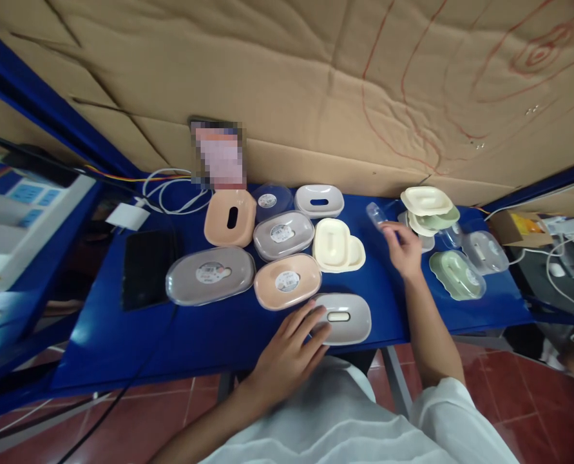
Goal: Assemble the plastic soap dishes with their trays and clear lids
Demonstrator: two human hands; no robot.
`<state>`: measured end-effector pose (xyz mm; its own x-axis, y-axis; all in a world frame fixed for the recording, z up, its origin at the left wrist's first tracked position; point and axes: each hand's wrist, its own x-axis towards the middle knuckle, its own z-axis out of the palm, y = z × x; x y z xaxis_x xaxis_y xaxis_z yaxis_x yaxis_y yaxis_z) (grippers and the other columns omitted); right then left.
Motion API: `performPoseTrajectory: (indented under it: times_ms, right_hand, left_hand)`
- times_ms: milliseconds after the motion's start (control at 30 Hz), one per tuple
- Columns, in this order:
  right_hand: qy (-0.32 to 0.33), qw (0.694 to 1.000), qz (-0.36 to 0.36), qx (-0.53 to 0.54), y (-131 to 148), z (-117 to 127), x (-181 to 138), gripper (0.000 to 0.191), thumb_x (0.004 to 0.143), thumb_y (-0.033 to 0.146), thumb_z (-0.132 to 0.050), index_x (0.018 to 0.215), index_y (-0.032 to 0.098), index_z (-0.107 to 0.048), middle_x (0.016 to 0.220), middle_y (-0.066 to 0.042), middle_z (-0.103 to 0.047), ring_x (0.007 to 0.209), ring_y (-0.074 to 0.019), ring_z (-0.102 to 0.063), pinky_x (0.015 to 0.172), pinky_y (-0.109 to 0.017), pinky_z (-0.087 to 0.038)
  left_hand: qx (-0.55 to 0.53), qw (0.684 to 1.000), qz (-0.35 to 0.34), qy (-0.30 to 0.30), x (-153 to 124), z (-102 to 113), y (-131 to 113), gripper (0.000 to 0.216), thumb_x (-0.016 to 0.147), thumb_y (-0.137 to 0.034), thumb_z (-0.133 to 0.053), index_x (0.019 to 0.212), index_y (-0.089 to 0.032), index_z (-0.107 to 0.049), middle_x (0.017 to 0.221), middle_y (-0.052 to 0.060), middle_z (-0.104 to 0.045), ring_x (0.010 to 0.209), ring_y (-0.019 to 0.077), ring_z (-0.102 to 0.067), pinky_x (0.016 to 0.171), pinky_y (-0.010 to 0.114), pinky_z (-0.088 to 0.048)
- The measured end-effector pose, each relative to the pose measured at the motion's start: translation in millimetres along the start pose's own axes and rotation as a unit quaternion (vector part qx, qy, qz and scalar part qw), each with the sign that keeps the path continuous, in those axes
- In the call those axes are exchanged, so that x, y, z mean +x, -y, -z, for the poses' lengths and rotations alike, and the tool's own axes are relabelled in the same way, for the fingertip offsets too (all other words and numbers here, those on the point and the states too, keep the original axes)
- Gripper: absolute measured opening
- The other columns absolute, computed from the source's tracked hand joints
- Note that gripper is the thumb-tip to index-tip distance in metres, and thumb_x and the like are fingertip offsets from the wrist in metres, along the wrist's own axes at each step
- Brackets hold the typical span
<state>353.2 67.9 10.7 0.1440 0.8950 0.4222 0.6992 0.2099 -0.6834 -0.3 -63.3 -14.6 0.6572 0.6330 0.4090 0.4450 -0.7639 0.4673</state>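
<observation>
My left hand [287,351] rests on the near edge of the blue table [209,335], its fingertips touching the left end of a grey oval dish [347,318]. My right hand [402,248] reaches further back, fingers pinching a clear plastic lid [377,216] that is tilted up off the table. Just right of that hand stands a stack of cream and pale green dishes [429,209]. Between the hands lies a cream dish [337,245], with a peach lidded box [287,281] to its left.
Further left are a large grey lidded box [210,275], a peach dish [230,218], a grey lidded box [283,234] and a white dish [319,200]. A green lidded box [457,274] and a clear box [486,251] lie right. A black tablet [146,267] and white cables [171,193] sit far left.
</observation>
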Motion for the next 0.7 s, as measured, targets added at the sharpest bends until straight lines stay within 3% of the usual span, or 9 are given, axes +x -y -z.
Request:
performPoseTrajectory:
  times_ms: [67,167,300,400,500,600,700]
  right_hand:
    - [-0.061,0.991,-0.065,0.103,-3.1,4.7,1.1,0.041,0.106,0.062,-0.051,0.119,0.028,-0.071,0.113,-0.008,-0.079,0.109,-0.0279,-0.077,0.099,-0.051,-0.062]
    - [-0.061,0.967,-0.145,0.199,-13.0,8.9,5.1,0.046,0.106,0.064,-0.047,0.136,0.032,-0.062,0.110,-0.007,-0.078,0.107,-0.0267,-0.077,0.091,-0.048,-0.065]
    - [-0.038,0.969,-0.178,0.168,-22.6,8.8,7.5,0.057,0.106,0.070,-0.043,0.151,0.036,-0.051,0.112,-0.006,-0.078,0.098,-0.0228,-0.078,0.081,-0.040,-0.066]
    - [0.054,0.985,-0.154,0.051,-20.7,14.1,3.1,0.062,0.102,0.074,-0.052,0.148,0.032,-0.059,0.121,-0.008,-0.078,0.099,-0.0248,-0.077,0.081,-0.041,-0.066]
    - [0.176,0.977,-0.092,-0.075,-11.7,26.2,-3.6,0.058,0.102,0.071,-0.056,0.136,0.027,-0.072,0.131,-0.011,-0.075,0.115,-0.0301,-0.073,0.101,-0.050,-0.062]
    - [0.227,0.969,-0.061,-0.080,2.5,39.3,-6.4,0.064,0.104,0.070,-0.052,0.153,0.030,-0.060,0.158,-0.010,-0.059,0.146,-0.0324,-0.057,0.123,-0.056,-0.046]
    - [0.354,0.933,-0.059,-0.035,17.5,48.6,-6.5,0.084,0.092,0.073,-0.071,0.163,0.037,-0.047,0.177,-0.004,-0.033,0.163,-0.0352,-0.032,0.130,-0.058,-0.036]
  left_hand:
    - [-0.003,1.000,0.002,0.001,0.4,-0.1,-0.4,0.030,0.106,-0.025,-0.061,0.133,-0.017,-0.070,0.151,0.015,-0.064,0.152,0.0346,-0.050,0.114,0.051,-0.057]
    - [-0.004,1.000,0.006,-0.001,1.0,-0.4,-0.9,0.029,0.106,-0.026,-0.062,0.133,-0.017,-0.069,0.151,0.015,-0.064,0.151,0.0346,-0.051,0.114,0.051,-0.056]
    - [-0.002,1.000,0.009,0.000,1.5,-0.2,-1.4,0.029,0.105,-0.025,-0.062,0.132,-0.017,-0.069,0.150,0.015,-0.065,0.152,0.0343,-0.051,0.114,0.051,-0.056]
    - [-0.003,1.000,0.011,0.001,1.7,0.1,-1.6,0.029,0.105,-0.025,-0.063,0.132,-0.017,-0.069,0.150,0.015,-0.065,0.152,0.0338,-0.051,0.115,0.050,-0.055]
    - [-0.004,1.000,0.013,0.002,1.9,0.0,-1.2,0.029,0.105,-0.025,-0.063,0.132,-0.018,-0.069,0.150,0.014,-0.065,0.151,0.0336,-0.051,0.115,0.050,-0.055]
    - [-0.005,1.000,0.012,0.005,2.2,-0.3,-0.5,0.029,0.105,-0.025,-0.062,0.132,-0.018,-0.069,0.150,0.014,-0.065,0.151,0.0341,-0.051,0.115,0.051,-0.055]
    - [-0.006,1.000,0.015,0.008,2.3,-0.2,-0.6,0.028,0.105,-0.026,-0.062,0.132,-0.018,-0.069,0.150,0.014,-0.065,0.151,0.0336,-0.051,0.115,0.051,-0.054]
